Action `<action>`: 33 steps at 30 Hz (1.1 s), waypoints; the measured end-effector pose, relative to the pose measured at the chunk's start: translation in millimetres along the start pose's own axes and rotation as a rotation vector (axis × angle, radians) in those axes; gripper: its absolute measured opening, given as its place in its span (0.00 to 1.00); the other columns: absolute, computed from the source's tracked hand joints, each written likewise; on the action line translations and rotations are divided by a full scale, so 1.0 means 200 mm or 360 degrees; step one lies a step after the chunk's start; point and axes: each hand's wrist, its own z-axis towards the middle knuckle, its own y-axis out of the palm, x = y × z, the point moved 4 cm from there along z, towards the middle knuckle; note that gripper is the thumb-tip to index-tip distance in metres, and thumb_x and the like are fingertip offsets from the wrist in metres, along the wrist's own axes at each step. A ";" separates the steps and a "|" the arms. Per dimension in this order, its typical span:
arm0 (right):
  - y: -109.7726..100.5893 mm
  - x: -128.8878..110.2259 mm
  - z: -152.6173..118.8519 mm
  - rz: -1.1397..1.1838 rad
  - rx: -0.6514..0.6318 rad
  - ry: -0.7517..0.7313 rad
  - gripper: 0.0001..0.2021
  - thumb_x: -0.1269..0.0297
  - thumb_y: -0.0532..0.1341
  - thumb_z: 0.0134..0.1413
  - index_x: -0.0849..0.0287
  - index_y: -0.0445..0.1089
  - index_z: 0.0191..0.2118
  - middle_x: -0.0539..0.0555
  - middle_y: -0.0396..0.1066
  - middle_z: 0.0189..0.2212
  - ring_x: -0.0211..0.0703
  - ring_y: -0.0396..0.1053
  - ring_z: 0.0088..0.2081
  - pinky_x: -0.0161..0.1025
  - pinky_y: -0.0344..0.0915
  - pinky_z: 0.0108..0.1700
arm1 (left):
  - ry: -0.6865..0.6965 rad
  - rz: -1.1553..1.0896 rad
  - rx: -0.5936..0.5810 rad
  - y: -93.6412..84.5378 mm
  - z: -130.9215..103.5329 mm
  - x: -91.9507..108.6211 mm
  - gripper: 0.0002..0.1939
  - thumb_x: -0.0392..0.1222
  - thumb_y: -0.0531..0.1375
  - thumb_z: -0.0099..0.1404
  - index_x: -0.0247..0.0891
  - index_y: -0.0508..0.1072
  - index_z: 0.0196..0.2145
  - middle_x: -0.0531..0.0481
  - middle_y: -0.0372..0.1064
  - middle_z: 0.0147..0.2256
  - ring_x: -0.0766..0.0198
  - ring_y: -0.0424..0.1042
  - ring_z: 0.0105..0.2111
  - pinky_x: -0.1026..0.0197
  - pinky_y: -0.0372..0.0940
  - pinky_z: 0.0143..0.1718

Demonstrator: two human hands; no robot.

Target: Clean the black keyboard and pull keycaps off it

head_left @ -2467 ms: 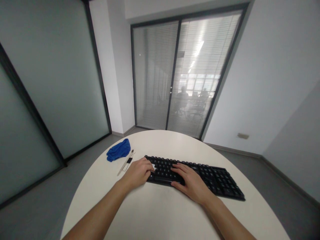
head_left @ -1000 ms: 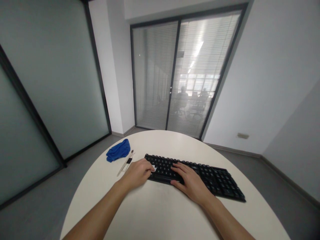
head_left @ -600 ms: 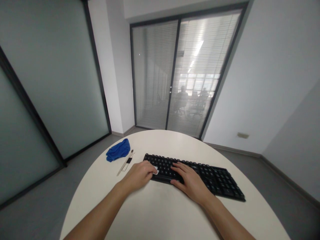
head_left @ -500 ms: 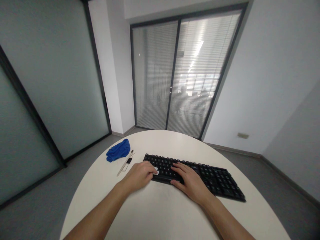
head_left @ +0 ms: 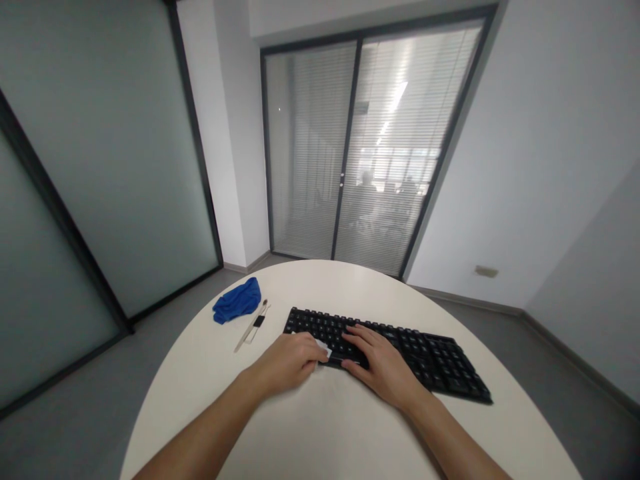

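Observation:
A black keyboard point(head_left: 440, 363) lies at a slant on the round cream table point(head_left: 320, 427). My left hand point(head_left: 290, 360) is closed on a small white wipe point(head_left: 325, 349), which touches the keyboard's front edge near its left part. On the middle of the keys rests my right hand point(head_left: 377, 363), its fingers spread and its thumb at the front edge; it holds nothing.
A crumpled blue cloth point(head_left: 237, 301) lies at the table's left back. Beside it are a thin brush point(head_left: 250, 327) and a small tool with a black middle point(head_left: 259, 321). Beyond the table stands a glass partition with blinds point(head_left: 310, 153).
My left hand has moved a little to the right and toward me with the wipe, showing more keys at the keyboard's left end. My right hand has stayed in place.

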 end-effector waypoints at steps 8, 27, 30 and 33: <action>-0.01 -0.01 0.00 0.0026 0.0020 -0.0001 0.23 0.52 0.61 0.58 0.54 0.68 0.57 0.57 0.65 0.59 0.54 0.60 0.61 0.54 0.57 0.63 | -0.0227 -0.0144 0.0543 -0.02 0.00 -0.12 0.17 0.26 0.53 0.64 0.40 0.76 0.44 0.49 0.75 0.43 0.61 0.70 0.45 0.57 0.64 0.51; -0.01 -0.01 0.00 -0.0004 -0.0005 0.0001 0.23 0.53 0.60 0.58 0.55 0.68 0.57 0.57 0.64 0.60 0.53 0.60 0.61 0.53 0.57 0.64 | -0.0169 0.0094 0.0160 0.02 0.02 -0.05 0.14 0.28 0.55 0.63 0.41 0.76 0.40 0.50 0.74 0.38 0.60 0.70 0.43 0.59 0.66 0.46; -0.01 -0.01 0.00 0.0007 0.0000 0.0002 0.23 0.53 0.61 0.58 0.55 0.68 0.57 0.57 0.64 0.60 0.53 0.60 0.61 0.54 0.57 0.64 | -0.0210 0.0056 0.0348 0.01 0.01 -0.08 0.15 0.26 0.54 0.63 0.40 0.75 0.42 0.50 0.74 0.41 0.60 0.69 0.44 0.57 0.67 0.47; -0.02 -0.02 0.00 0.0008 -0.0001 0.0010 0.23 0.53 0.61 0.58 0.56 0.68 0.57 0.57 0.65 0.59 0.54 0.60 0.61 0.54 0.57 0.63 | -0.0229 0.0037 0.0539 0.00 0.01 -0.12 0.19 0.25 0.52 0.64 0.39 0.73 0.47 0.47 0.73 0.45 0.59 0.69 0.46 0.53 0.66 0.51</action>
